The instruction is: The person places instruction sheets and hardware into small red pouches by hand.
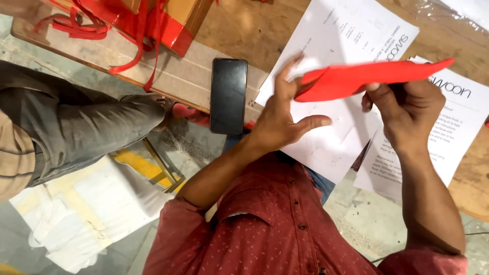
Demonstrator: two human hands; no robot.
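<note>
Red paper sheet (pixel 367 77) held above the wooden table (pixel 239 30), over white printed sheets (pixel 336 61). Right hand (pixel 407 114) pinches its right part, thumb vs. fingers, carrying the weight. Left hand (pixel 280 114) fingers spread; tips touch the sheet's left folded end, apparently steadying the fold. Black phone (pixel 228 95) lies face-up at table edge, near left hand. Red ribbon (pixel 102 25) on box, far left. Another person's leg (pixel 76 122) beside.

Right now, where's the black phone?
In the head view, the black rectangular phone lies screen-up at centre-left on the edge of the wooden table, just left of the person's left hand and the white printed sheets.
</note>
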